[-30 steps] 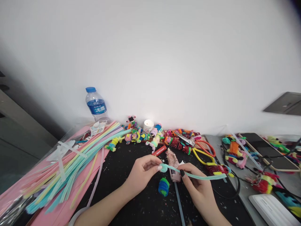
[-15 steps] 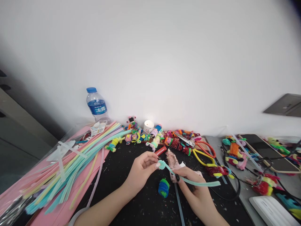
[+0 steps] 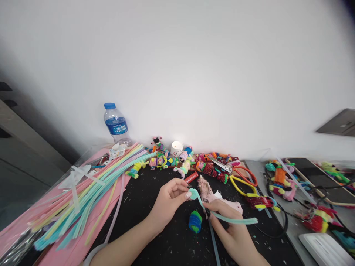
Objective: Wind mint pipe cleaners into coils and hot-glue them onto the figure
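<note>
My left hand (image 3: 173, 199) pinches the coiled end of a mint-green pipe cleaner (image 3: 235, 220) between thumb and fingertips. Its straight tail runs through the fingers of my right hand (image 3: 229, 225), which are closed on it, and sticks out to the right. Below the coil, a blue-and-green wound pipe-cleaner piece (image 3: 195, 222) lies on the black mat (image 3: 155, 244). Behind my right hand is a pale pink glue gun (image 3: 206, 190), its nozzle stained and pointing up; the hand partly hides it. A clear glue stick (image 3: 214, 242) lies beneath it.
Bundled pastel pipe cleaners (image 3: 91, 192) lie on pink sheets at left, near a water bottle (image 3: 116, 125). Along the wall stand small pipe-cleaner figures (image 3: 184, 168) and a paper cup (image 3: 176, 148). Scissors (image 3: 244, 181), a phone (image 3: 318, 177) and a white device (image 3: 324, 247) are at right.
The curl at my left fingertips looks larger and more open. My right hand has shifted slightly left along the tail. The view has turned a little.
</note>
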`<state>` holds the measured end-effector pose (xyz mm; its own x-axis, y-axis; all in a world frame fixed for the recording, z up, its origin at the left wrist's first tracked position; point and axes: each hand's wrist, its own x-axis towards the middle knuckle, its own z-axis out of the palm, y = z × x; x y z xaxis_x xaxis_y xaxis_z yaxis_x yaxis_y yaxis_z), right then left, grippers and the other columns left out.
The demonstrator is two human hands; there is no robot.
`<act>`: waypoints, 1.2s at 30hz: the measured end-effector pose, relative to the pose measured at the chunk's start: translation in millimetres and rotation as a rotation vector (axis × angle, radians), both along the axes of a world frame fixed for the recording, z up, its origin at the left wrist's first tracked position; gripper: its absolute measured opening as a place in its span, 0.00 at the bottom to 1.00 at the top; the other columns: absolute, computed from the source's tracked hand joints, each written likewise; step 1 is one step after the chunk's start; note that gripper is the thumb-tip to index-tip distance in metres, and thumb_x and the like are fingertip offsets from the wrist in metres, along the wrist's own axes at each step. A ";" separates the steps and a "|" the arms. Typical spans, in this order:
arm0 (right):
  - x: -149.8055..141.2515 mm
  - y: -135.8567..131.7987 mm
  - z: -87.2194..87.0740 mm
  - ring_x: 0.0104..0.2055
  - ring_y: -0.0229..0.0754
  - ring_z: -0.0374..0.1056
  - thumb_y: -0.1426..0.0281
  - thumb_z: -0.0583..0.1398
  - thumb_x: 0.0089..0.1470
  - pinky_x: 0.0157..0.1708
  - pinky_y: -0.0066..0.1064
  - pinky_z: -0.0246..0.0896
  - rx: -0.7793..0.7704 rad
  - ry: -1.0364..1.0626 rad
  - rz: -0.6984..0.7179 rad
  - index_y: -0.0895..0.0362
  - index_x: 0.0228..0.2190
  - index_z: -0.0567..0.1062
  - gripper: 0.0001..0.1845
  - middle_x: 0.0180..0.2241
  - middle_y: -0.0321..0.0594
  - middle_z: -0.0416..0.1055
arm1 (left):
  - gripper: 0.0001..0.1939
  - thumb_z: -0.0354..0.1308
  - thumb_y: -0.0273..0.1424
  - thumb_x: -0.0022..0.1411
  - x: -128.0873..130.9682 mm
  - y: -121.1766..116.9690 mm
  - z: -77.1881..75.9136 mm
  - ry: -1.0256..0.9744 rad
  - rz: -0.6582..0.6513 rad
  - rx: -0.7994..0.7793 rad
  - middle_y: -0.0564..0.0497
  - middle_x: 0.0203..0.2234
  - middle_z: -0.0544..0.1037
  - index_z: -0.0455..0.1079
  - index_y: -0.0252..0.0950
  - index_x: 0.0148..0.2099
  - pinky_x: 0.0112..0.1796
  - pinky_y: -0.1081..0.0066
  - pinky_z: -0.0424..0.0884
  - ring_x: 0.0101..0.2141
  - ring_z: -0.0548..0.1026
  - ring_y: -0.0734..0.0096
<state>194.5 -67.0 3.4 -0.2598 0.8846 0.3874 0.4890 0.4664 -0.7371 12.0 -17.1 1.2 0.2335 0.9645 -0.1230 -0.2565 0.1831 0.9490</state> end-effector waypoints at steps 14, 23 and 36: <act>-1.2 0.5 -2.0 0.30 0.41 0.70 0.78 0.54 0.53 0.31 0.29 0.66 0.077 -0.025 0.002 0.55 0.37 0.73 0.12 0.28 0.39 0.74 | 0.14 0.66 0.30 0.46 2.3 -2.0 0.2 -0.060 -0.044 -0.028 0.54 0.22 0.76 0.67 0.33 0.34 0.32 0.72 0.67 0.26 0.74 0.72; -2.6 0.5 -1.8 0.28 0.42 0.71 0.77 0.55 0.53 0.29 0.29 0.66 0.081 -0.023 -0.021 0.55 0.35 0.74 0.11 0.27 0.39 0.74 | 0.14 0.66 0.31 0.45 2.9 -3.9 2.6 -0.037 -0.071 -0.058 0.52 0.22 0.78 0.67 0.33 0.34 0.31 0.71 0.67 0.26 0.75 0.70; -1.8 -0.3 -3.1 0.26 0.41 0.70 0.73 0.56 0.54 0.28 0.28 0.65 -0.031 0.000 -0.053 0.57 0.29 0.74 0.07 0.24 0.39 0.74 | 0.14 0.65 0.26 0.46 4.7 -5.0 -5.3 -0.023 -0.139 -0.046 0.50 0.23 0.80 0.68 0.31 0.37 0.25 0.75 0.67 0.24 0.74 0.72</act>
<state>192.7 -67.3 0.3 -0.2127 0.9086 0.3594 0.5125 0.4169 -0.7507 16.8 -22.1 -4.0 0.3680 0.9161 -0.1593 -0.2470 0.2615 0.9331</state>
